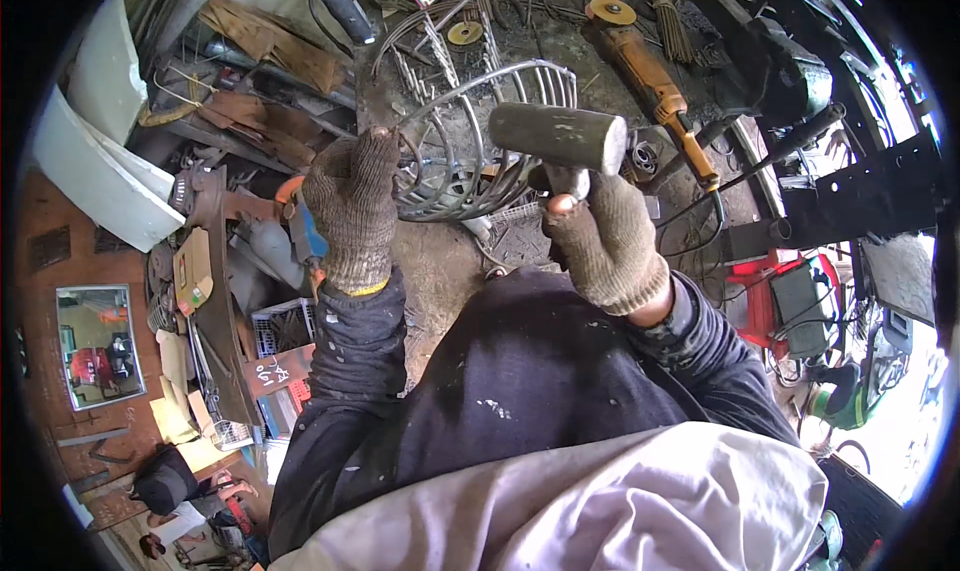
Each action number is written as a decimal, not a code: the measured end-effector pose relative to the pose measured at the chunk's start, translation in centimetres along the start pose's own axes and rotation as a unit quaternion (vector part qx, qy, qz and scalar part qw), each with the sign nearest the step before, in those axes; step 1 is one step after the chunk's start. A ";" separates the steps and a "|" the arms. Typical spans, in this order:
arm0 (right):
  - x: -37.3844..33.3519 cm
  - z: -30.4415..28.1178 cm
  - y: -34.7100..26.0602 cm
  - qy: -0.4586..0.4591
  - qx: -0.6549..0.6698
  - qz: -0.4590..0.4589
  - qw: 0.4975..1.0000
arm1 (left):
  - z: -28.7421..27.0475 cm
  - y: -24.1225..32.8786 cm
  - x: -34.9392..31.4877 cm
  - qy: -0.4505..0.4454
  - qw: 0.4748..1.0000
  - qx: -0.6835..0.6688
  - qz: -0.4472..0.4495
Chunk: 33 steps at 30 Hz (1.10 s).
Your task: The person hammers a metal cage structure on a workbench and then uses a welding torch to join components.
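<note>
My left hand, in a worn grey-brown knit glove, is closed on the left end of a cage-like frame of bent metal rods. The frame rests on the dark work surface in front of me. In my right hand, gloved alike with a bare thumb tip showing, is a short-gripped hammer. Its thick cylindrical steel head lies crosswise above the right side of the frame and hides part of the rods. Most of the hammer's handle is covered by my fingers.
An orange angle grinder lies at the far right, its cord trailing nearer. A loose yellowish disc and bundled rods lie farther back. Wood scraps and white curved panels are at left; a red-framed object stands right.
</note>
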State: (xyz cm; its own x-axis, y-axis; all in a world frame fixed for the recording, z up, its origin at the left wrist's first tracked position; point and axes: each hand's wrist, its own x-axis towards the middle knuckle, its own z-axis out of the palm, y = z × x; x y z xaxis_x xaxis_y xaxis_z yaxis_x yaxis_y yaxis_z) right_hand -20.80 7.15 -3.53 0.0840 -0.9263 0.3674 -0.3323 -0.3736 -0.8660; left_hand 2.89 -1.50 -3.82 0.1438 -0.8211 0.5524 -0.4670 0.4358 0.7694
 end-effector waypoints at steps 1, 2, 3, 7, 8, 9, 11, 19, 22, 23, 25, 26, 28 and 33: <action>0.0 0.2 0.1 -0.001 -0.002 0.025 1.000 | 0.0 0.1 -0.2 -0.012 1.000 -0.003 -0.011; 0.1 0.4 0.1 -0.008 -0.013 0.049 0.999 | -0.1 0.3 -0.3 -0.023 0.999 -0.005 -0.023; 0.2 0.7 0.1 -0.016 -0.026 0.072 0.997 | -0.1 0.7 -0.4 -0.023 0.999 -0.006 -0.022; -0.1 0.1 -0.7 0.016 -0.005 0.102 0.995 | 0.0 1.0 -0.2 -0.017 1.000 -0.006 -0.025; 0.0 -0.1 -0.3 0.096 0.053 -0.049 0.993 | 0.0 0.8 -0.2 -0.015 0.999 -0.019 -0.028; -0.7 -0.3 -0.4 0.093 0.053 -0.049 0.993 | -0.1 0.8 -0.1 -0.012 0.999 -0.018 -0.030; -2.5 -0.3 0.2 0.180 0.322 0.042 0.929 | 0.3 0.6 0.2 -0.038 0.996 -0.047 -0.073; 0.0 -0.4 0.3 0.064 0.025 -0.113 0.991 | -0.8 -0.4 0.9 -0.060 0.994 0.085 -0.017; 0.6 -0.4 -0.4 0.048 -0.021 0.003 0.999 | -0.6 0.0 0.9 -0.088 0.995 0.037 -0.028; 1.1 -0.4 -0.2 0.070 -0.025 -0.022 0.997 | -0.1 0.2 1.2 -0.071 0.997 0.029 -0.019; 0.2 -1.2 0.5 0.057 -0.004 -0.007 0.998 | 0.0 0.1 0.7 -0.060 0.998 0.025 -0.023; 0.0 -1.4 0.5 0.052 0.006 -0.001 0.999 | -0.2 0.0 0.7 -0.067 0.997 0.025 -0.041; 0.1 -1.4 0.0 0.083 0.105 -0.035 0.990 | 0.0 -0.1 1.0 -0.074 0.995 0.026 -0.054; 1.9 -0.3 0.8 0.068 -0.114 0.021 0.991 | 0.5 2.7 1.6 -0.077 0.994 0.059 -0.048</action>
State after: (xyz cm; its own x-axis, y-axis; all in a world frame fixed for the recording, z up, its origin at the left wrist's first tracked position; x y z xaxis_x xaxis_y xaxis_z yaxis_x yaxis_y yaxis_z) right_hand -21.19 5.10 -3.44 -0.0562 -0.9201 0.3876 -0.5372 -0.2993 -0.7886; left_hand 1.46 -1.84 -0.98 0.0623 -0.9074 0.4155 -0.5581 0.3135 0.7683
